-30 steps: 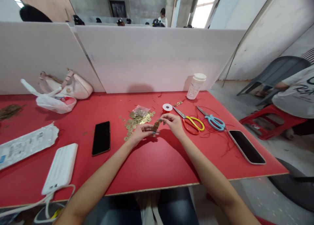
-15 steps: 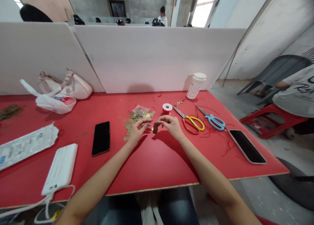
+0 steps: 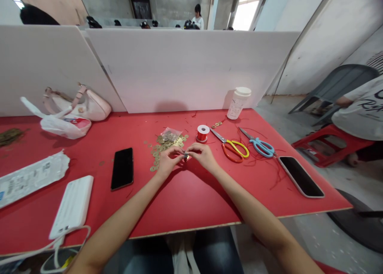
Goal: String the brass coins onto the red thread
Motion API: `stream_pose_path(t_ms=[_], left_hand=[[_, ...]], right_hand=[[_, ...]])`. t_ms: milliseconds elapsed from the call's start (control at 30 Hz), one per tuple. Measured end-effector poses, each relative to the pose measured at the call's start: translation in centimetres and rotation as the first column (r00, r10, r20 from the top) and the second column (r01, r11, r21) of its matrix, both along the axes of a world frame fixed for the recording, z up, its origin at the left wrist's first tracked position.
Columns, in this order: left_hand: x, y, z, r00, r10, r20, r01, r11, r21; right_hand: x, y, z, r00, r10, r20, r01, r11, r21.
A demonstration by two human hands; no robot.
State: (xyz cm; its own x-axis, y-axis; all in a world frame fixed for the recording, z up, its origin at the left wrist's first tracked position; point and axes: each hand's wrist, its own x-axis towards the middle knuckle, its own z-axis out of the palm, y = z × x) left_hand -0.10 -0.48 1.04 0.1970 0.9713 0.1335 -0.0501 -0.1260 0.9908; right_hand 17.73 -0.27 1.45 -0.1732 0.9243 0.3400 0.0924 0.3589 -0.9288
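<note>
My left hand (image 3: 169, 160) and my right hand (image 3: 204, 156) meet fingertip to fingertip just above the red table, both pinched closed. Between them a small bunch of holed brass coins (image 3: 186, 157) shows only in part, mostly hidden by the fingers. Any thread in the bunch is too small to make out. Beside my left hand lies a heap of loose holed coins (image 3: 156, 151), with a clear plastic bag (image 3: 171, 134) on its far side. Behind my right hand stands a spool of red thread (image 3: 202, 134).
Red-and-yellow scissors (image 3: 235, 149), blue scissors (image 3: 262, 147) and a phone (image 3: 301, 177) lie rightward amid loose red threads. A white cup (image 3: 238, 103) stands near the partition. Leftward are a black phone (image 3: 122, 168), a white power bank (image 3: 72, 206) and a handbag (image 3: 97, 105).
My hands have come together from a small gap. The coins that hung visibly from my right fingers are now mostly covered between both hands.
</note>
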Motion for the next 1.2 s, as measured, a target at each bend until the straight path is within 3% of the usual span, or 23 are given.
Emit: stream_pose_path(t_ms=[167,333,600,733,933,1200], left_hand=[[0.2,0.0,0.3,1.000,0.024,0.016,-0.024,1.000,0.004],[0.3,0.1,0.3,0.999,0.038,0.029,-0.038,0.999,-0.005],[0.2,0.0,0.4,0.992,0.035,0.122,-0.015,0.986,-0.169],[0.3,0.1,0.1,0.981,0.100,0.168,-0.067,0.979,-0.192],[0.4,0.9,-0.3,0.944,0.216,0.251,-0.184,0.972,-0.145],[0.3,0.8,-0.7,0.970,0.098,0.224,-0.058,0.982,-0.179]], right_hand=[[0.0,0.1,-0.2,0.999,0.037,-0.039,-0.040,0.998,-0.057],[-0.1,0.3,-0.5,0.999,0.026,-0.023,-0.026,0.999,-0.028],[0.1,0.1,-0.3,0.998,-0.054,-0.021,0.054,0.998,-0.027],[0.3,0.1,-0.3,0.996,-0.089,-0.004,0.089,0.995,0.044],[0.6,0.1,-0.1,0.976,-0.131,0.173,0.098,0.978,0.186],[0.5,-0.1,0.3,0.967,-0.191,0.167,0.161,0.971,0.176]])
